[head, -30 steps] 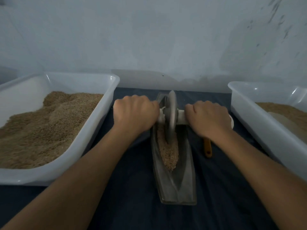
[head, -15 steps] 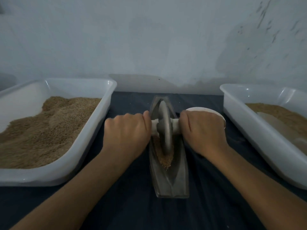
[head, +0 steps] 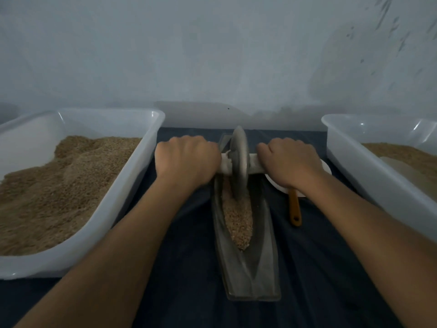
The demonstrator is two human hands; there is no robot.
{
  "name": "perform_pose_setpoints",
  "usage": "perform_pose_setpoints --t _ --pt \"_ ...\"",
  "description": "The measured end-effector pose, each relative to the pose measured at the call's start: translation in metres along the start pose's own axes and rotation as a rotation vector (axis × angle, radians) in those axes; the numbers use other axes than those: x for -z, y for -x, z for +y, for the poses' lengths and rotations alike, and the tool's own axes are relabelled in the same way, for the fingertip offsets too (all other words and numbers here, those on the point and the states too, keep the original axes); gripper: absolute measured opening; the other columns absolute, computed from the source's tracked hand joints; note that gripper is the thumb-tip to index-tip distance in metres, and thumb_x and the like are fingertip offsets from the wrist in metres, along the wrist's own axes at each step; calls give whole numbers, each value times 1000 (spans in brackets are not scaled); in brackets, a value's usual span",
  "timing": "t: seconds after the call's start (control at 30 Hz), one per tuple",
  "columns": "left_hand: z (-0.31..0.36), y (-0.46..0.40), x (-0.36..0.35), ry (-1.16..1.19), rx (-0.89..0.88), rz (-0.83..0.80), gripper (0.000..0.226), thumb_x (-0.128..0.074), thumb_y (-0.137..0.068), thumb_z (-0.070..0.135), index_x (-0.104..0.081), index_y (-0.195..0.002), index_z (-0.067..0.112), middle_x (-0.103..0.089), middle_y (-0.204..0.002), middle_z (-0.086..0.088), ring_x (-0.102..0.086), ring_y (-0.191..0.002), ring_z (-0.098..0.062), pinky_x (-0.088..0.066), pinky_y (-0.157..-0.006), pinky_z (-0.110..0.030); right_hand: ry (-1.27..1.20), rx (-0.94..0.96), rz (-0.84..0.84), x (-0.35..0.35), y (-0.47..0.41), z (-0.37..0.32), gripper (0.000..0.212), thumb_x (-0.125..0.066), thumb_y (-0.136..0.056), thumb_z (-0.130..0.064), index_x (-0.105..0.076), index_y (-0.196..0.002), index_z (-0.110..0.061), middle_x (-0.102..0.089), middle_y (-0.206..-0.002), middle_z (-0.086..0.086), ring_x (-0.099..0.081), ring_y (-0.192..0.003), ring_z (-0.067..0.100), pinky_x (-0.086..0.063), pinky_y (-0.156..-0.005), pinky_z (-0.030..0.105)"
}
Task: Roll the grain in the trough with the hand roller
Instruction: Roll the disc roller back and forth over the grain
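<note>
I have both hands on the roller (head: 239,162): my left hand (head: 188,162) is wrapped around the left end of its pale axle, and my right hand (head: 289,162) is wrapped around the right end, fingers curled tight on each side. Gripping it evenly like this keeps the disc upright and lets me press straight down, so its edge stays in the groove rather than riding up a wall. The disc stands in the far part of the trough (head: 250,268), which lies lengthwise away from me on the dark surface (head: 189,292). The grain (head: 237,221) sits in a narrow strip along the bottom of the trough, running from under the disc toward me and tapering to a point about midway; the near end of the trough holds none that I can see. I judge a stroke toward me would run the disc over most of that strip.

To the left a tub (head: 132,204) heaped with grain sits close beside my left forearm; to the right a second tub (head: 354,176) holds a shallower layer. A white dish (head: 275,185) lies mostly under my right wrist, and an orange handle (head: 295,209) sticks out from it toward me, just beside the trough. That handle and the dish are the nearest things to my right hand's path; I would keep the wrist high enough not to knock them. The wall behind leaves little room past the trough's far end.
</note>
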State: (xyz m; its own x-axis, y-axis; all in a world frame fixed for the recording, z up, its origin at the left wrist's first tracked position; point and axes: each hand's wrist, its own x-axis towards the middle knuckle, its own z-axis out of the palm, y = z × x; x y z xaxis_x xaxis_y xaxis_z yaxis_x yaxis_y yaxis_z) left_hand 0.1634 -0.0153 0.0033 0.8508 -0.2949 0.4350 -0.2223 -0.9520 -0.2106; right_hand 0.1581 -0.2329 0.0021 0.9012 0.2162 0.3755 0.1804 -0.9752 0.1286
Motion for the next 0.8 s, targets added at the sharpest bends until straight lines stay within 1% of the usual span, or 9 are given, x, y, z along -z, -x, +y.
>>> perform_pose_setpoints --t 0.07,0.17,0.23,0.33,0.4,0.47,0.53,0.67,0.8 --pt "-5 -22 -4 31 37 -87 34 -36 -101 25 -42 -68 24 -44 -75 2 -42 -66 -21 -31 -59 -34 -24 -41 -91 -3 -12 4 28 -28 -104 -26 -35 -77 -22 -43 -80 1 -38 -67 18 -23 -55 33" --pt "-2 -30 -2 86 69 -126 36 -33 -102 26 -50 -70 21 -50 -76 2 -44 -66 -20 -30 -60 -34 -90 -129 -160 -1 -10 4 30 -24 -103 -29 -41 -80 -22 -44 -82 0 -38 -68 18 -22 -56 34" --pt "-1 -12 2 30 5 -80 31 -37 -101 21 -43 -71 20 -42 -73 2 -42 -65 -21 -33 -60 -35 -38 -126 -77 4 0 -4 37 -22 -103 -30 -45 -76 -18 -47 -76 1 -41 -64 20 -23 -55 34" --pt "-1 38 7 -42 -79 27 18 -36 -102 17 -36 -84 20 -31 -69 3 -39 -62 -21 -30 -55 -33 -9 -102 145 15 33 -20 52 -14 -97 -39 -45 -60 -20 -46 -58 -3 -40 -52 19 -18 -51 33" --pt "-2 68 11 -21 -139 91 14 -38 -103 18 -42 -90 17 -39 -69 1 -44 -58 -22 -31 -52 -31 -41 -56 216 22 54 -27 49 -13 -97 -38 -40 -59 -23 -42 -54 -5 -41 -48 20 -25 -48 33" --pt "-1 86 19 -15 -181 158 14 -43 -102 16 -51 -91 13 -46 -68 -3 -46 -53 -23 -32 -50 -30 -108 -42 270 23 72 -30 48 -20 -102 -36 -46 -64 -22 -44 -56 -5 -44 -50 21 -37 -48 36" --pt "1 87 26 -58 -190 180 22 -31 -102 17 -50 -91 14 -44 -69 -2 -45 -54 -22 -30 -51 -30 -162 -67 305 22 81 -29 48 -23 -104 -36 -50 -68 -21 -46 -58 -5 -45 -52 20 -39 -49 37" --pt "4 69 15 -46 -133 112 30 -10 -103 22 -39 -95 21 -42 -79 4 -48 -69 -21 -30 -58 -31 -74 -88 311 15 72 -27 51 -20 -101 -39 -48 -63 -23 -45 -55 -7 -41 -48 17 -26 -47 30" --pt "-2 15 -3 109 87 18 37 -10 -94 20 -46 -91 18 -50 -90 1 -44 -77 -23 -34 -65 -33 -36 -141 166 9 16 -15 56 -18 -98 -43 -49 -59 -18 -48 -59 0 -40 -54 19 -20 -52 33"
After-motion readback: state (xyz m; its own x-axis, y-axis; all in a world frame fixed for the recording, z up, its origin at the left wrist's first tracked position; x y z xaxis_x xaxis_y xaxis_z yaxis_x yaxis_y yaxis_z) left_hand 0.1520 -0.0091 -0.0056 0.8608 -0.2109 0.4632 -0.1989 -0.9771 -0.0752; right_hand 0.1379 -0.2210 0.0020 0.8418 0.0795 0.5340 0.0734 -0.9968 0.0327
